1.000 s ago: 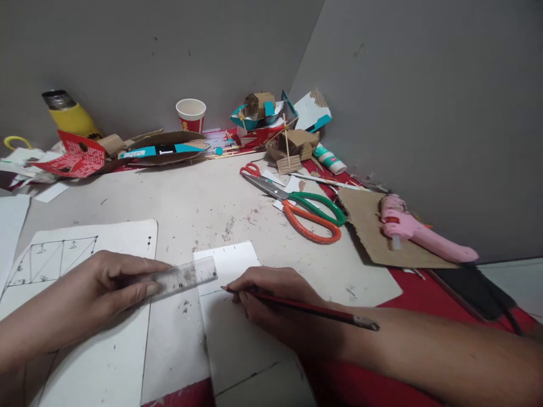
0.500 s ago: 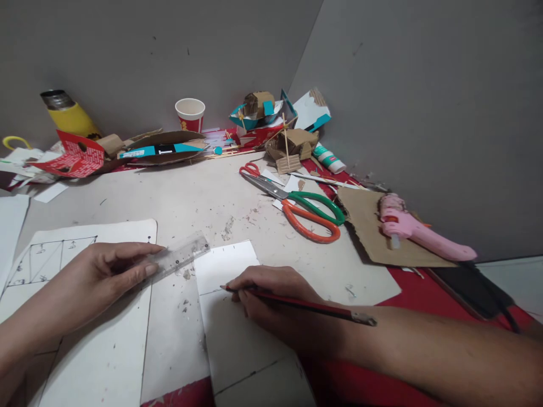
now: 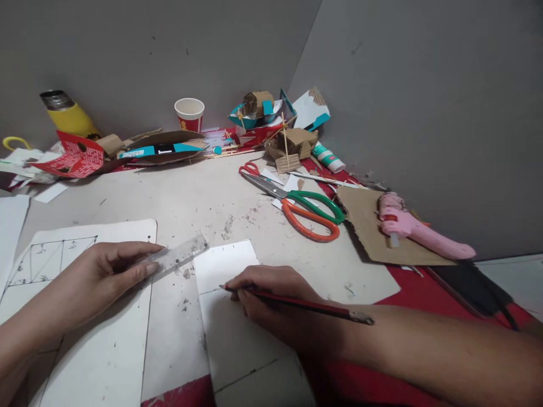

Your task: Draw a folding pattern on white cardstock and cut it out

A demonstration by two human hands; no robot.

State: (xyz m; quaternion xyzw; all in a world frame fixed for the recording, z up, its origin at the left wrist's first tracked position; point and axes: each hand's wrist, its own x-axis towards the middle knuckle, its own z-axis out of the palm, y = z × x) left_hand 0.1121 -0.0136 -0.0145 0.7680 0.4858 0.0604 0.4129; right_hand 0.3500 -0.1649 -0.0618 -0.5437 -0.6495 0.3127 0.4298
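Upper left of the frame: yellow bottle point(image 3: 74, 120), upright with a slight tilt, near the wall. Lower left: white sheet point(image 3: 106, 350) with a ruled, diagonally braced diagram. Your left hand point(image 3: 106, 268) is above this sheet; its grip pinches the clear ruler point(image 3: 180, 258) between thumb and fingers. The ruler's right end overlaps the upper left corner of the white card point(image 3: 241, 346), which lies at bottom centre on the pale surface point(image 3: 169, 192). The card shows short tick marks along its top edge and a line across its lower part. Pencil point(image 3: 314, 307): tip at a short line on the card; contact cannot be told. Your right hand point(image 3: 280, 278) rests on the card, grip pinching the pencil near its point. Right of centre: scissors point(image 3: 275, 190). Right: pink glue gun point(image 3: 407, 224) on brown cardboard point(image 3: 360, 209).
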